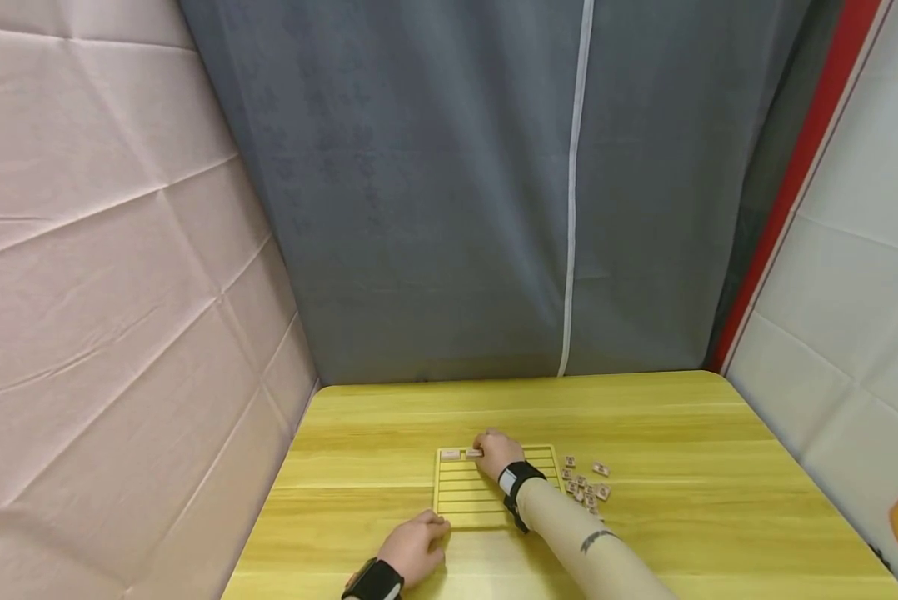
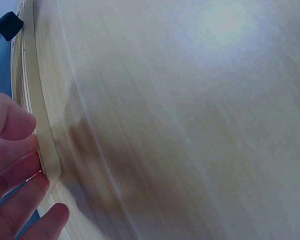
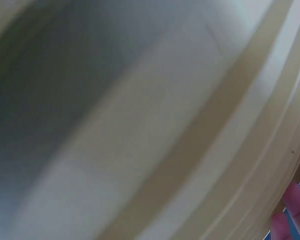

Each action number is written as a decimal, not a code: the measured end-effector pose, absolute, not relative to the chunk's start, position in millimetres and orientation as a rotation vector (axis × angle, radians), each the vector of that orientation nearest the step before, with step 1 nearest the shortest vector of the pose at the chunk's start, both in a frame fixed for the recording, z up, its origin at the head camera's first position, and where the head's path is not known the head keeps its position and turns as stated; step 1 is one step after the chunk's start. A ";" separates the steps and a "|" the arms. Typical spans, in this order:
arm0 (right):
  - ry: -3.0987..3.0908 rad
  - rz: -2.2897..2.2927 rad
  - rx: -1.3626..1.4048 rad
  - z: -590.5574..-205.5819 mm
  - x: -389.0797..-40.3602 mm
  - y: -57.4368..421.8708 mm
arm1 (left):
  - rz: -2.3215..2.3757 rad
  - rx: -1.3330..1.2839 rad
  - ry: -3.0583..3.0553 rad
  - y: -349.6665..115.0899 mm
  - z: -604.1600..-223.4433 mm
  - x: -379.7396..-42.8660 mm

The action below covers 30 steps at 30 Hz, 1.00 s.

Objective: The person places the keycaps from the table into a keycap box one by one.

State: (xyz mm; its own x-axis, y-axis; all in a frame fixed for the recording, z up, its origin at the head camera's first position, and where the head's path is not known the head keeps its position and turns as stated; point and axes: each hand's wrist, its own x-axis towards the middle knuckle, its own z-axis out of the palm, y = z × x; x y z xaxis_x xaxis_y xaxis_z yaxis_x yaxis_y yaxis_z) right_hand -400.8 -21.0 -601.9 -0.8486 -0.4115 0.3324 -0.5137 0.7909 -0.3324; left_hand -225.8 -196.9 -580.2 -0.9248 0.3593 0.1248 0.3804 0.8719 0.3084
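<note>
A yellow slatted tray [image 1: 470, 495] with several parallel rows lies on the wooden table. My right hand [image 1: 498, 452] is over its far row, pinching a small light tile [image 1: 474, 453] at the fingertips. Just left of that tile, another pale tile [image 1: 450, 455] sits in the same row, at the tray's far left corner. At the near left corner, my left hand [image 1: 413, 548] rests with its fingertips against the tray's edge. The left wrist view shows those fingers [image 2: 25, 202] loosely extended along the edge, the thumb apart from them. Only a few right fingertips [image 3: 295, 200] show in the right wrist view.
Several small marked tiles [image 1: 601, 469] lie scattered on the table right of the tray, partly behind the right forearm. A grey curtain [image 1: 449, 208] hangs behind the wooden table [image 1: 719, 500], with pale quilted walls on both sides.
</note>
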 end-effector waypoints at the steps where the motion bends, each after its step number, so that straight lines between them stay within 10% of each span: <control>1: -2.745 0.615 0.716 -601.8 -400.9 -17.4 | -0.509 -0.602 -2.975 -196.2 -580.8 -227.2; 30: -3.096 0.477 0.664 -539.5 -457.9 158.2 | -0.336 -0.571 -2.975 -222.6 -570.1 -268.6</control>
State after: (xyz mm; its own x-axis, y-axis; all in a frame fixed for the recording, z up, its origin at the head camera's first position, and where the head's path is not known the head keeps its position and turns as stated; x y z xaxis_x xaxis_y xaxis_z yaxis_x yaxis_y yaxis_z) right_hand -457.9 158.2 -539.5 -0.9122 -0.4098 0.0035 -0.3918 0.8696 -0.3005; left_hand -268.6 -222.6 -570.1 -0.9257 0.3545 0.1322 0.3751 0.9058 0.1970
